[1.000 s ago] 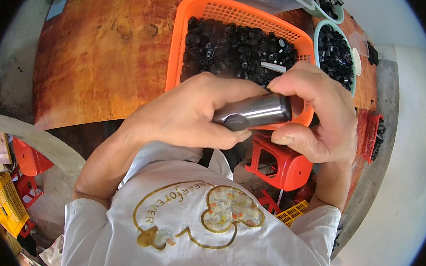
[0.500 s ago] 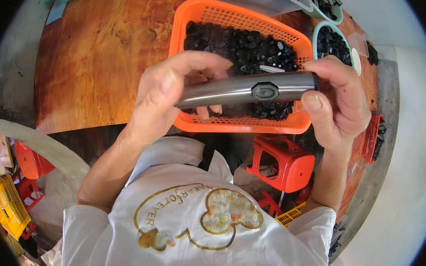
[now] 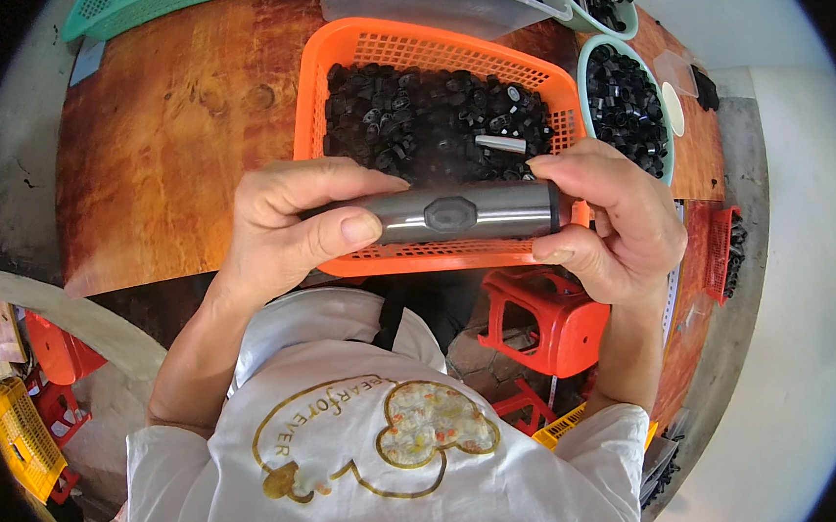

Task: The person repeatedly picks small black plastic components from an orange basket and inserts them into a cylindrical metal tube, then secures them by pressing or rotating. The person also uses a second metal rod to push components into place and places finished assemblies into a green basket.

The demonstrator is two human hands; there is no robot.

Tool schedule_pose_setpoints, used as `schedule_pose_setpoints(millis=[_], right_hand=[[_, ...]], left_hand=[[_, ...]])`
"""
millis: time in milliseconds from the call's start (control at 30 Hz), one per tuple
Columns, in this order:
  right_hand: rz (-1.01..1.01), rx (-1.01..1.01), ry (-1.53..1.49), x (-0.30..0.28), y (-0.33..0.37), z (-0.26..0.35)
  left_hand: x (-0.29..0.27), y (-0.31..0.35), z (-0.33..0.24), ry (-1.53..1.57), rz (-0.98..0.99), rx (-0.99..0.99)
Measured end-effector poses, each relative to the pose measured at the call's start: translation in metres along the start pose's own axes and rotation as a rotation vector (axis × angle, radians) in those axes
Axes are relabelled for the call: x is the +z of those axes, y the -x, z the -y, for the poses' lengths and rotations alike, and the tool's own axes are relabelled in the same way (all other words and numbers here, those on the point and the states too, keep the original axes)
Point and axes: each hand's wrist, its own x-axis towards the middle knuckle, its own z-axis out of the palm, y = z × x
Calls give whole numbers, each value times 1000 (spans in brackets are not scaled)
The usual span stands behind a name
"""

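A shiny grey metal tube [image 3: 508, 213] lies level between my two hands, above the near part of an orange basket [image 3: 316, 92]. On its upper side sits a dark, six-sided, button-like piece [image 3: 450, 214]. My left hand [image 3: 278, 223] pinches the tube's left part between thumb and fingers, hiding that end. At the other end, with its black cap [image 3: 555, 206], the thumb and fingers of my right hand [image 3: 626, 215] are closed around it. Small black plastic parts [image 3: 396, 106] heap up in the basket, and a silver strip-like piece [image 3: 501, 144] lies on them.
Beyond the basket stands a translucent bin [image 3: 398, 7]. To the right are a pale green bowl [image 3: 584, 81] of black parts and another bowl [image 3: 616, 28] with metal tubes. A green basket [image 3: 172, 5] sits far left on the wooden table [image 3: 165, 163]. Below is a red stool [image 3: 576, 332].
The tube has shifted left and a little nearer to me in view. My left fingers, spread loosely around it before, now press on it with the thumb. My right hand keeps hold of the capped end.
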Motion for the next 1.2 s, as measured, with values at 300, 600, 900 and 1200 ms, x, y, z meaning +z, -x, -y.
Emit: schedule_pose_setpoints(millis=[300, 600, 900, 1200], right_hand=[[8, 10, -26, 3, 6, 0], [61, -82, 82, 8, 0, 13], [68, -21, 84, 14, 6, 13], [58, 33, 84, 17, 14, 13]], left_hand=[[-5, -3, -5, -227, 67, 172], [-3, -6, -7, 123, 85, -241], [-1, -3, -10, -362, -93, 42], [2, -2, -3, -278, -71, -21]])
